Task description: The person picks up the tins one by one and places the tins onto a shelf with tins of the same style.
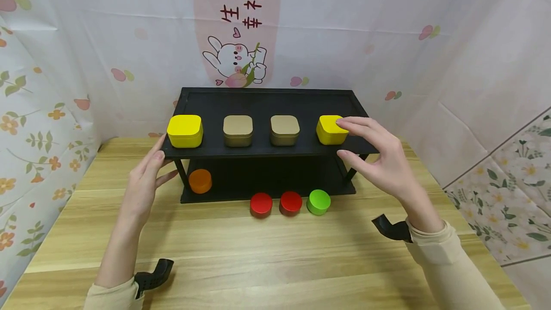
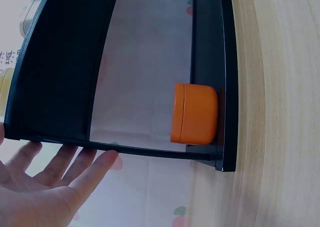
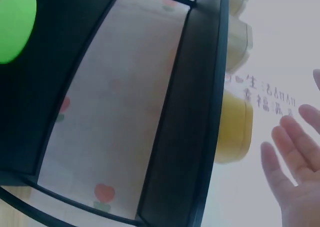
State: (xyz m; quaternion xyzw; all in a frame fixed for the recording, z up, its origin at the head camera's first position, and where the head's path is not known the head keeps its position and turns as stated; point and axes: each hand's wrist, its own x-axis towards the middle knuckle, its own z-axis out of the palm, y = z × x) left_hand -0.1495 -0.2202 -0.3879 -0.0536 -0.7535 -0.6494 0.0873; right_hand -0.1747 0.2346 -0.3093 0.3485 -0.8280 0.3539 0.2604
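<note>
A black two-tier shelf stands against the patterned cloth. On its top board, a yellow box is at the left end, two tan boxes are in the middle, and another yellow box is towards the right. My left hand touches the shelf's left end; in the left wrist view its fingertips meet the end's edge. Spread fingers of my right hand are beside the right yellow box. The right wrist view shows a gap between them.
An orange container sits at the left of the lower tier. Two red round containers and a green one stand along the shelf's front on the wooden table. Patterned cloth hangs behind and at the sides.
</note>
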